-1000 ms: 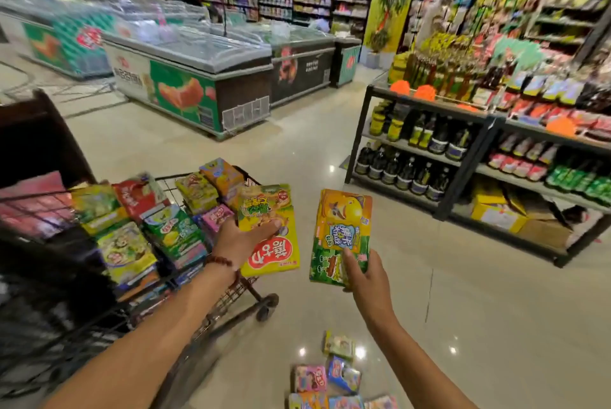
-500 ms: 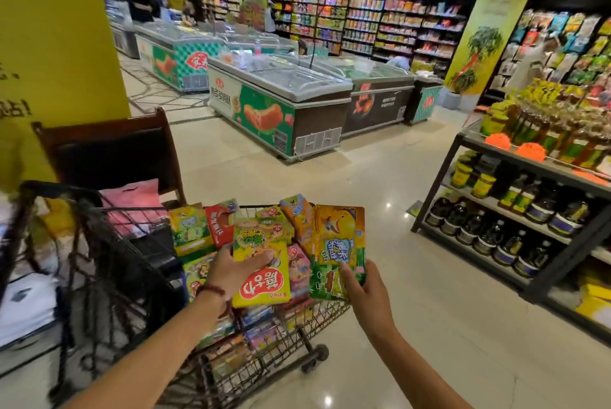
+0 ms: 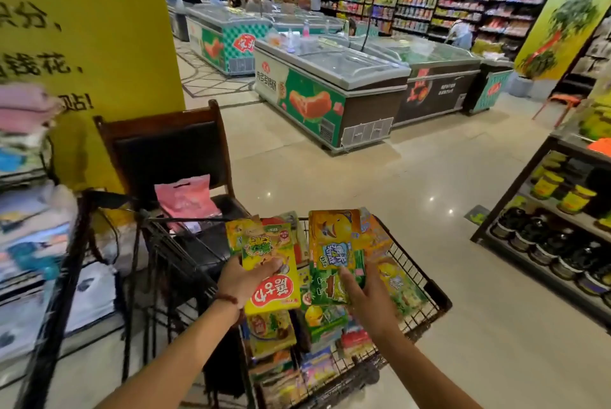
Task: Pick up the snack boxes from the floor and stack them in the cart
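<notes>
Yellow cardboard filled my left hand (image 3: 246, 279): its fingers were curled round a flat yellow snack box with a red oval label (image 3: 271, 268), thumb across the front face, the box held upright above the cart. My right hand (image 3: 365, 299) pinched the lower edge of a second flat box, orange-yellow on top and green below, printed with a cartoon face (image 3: 337, 253), and held it just beside the first, at about three o'clock from it. Neither hand was open; each had one box and nothing else.

Below both boxes stood the black wire shopping cart (image 3: 426, 279), its basket already crowded with colourful snack boxes (image 3: 324, 319) lying at mixed angles, some flat, some leaning on the far wall. I judged this the placing step: both boxes were over the basket but not yet set down.

The next move, as I read it, called for lowering each box flat onto the pile and picking a level spot, since the heap below looked uneven and a box laid on a slope could slide off. Whether any boxes were left on the floor I could not tell; none showed in view.

At ten o'clock from the cart stood a dark wooden chair with a black padded back (image 3: 168, 157), a pink plastic bag (image 3: 185, 200) on its seat. Glass-topped chest freezers (image 3: 330, 91) sat at twelve o'clock.
</notes>
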A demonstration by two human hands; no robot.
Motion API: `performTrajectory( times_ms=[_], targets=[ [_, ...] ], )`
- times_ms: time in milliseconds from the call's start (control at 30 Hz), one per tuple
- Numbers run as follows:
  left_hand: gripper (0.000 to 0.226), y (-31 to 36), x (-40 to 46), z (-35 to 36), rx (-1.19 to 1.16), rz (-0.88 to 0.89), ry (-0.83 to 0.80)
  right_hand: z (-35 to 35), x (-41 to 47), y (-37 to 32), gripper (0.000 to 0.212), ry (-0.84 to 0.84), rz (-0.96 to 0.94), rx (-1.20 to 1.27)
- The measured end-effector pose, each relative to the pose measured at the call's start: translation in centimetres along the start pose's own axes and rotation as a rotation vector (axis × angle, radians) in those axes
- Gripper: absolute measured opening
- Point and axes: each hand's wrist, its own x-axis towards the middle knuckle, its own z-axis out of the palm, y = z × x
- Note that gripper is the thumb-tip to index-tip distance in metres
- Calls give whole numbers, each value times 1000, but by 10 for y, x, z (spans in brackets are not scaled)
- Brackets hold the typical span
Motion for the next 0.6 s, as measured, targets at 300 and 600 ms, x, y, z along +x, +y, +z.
performTrajectory(
  times_ms=[300, 600],
  targets=[
    [52, -20, 0, 3, -85, -107, 19, 20, 17, 14, 32, -127, 92, -32],
    [58, -68, 5, 15, 1, -264, 105, 40, 34, 56, 28, -296, 165, -153]
  ],
)
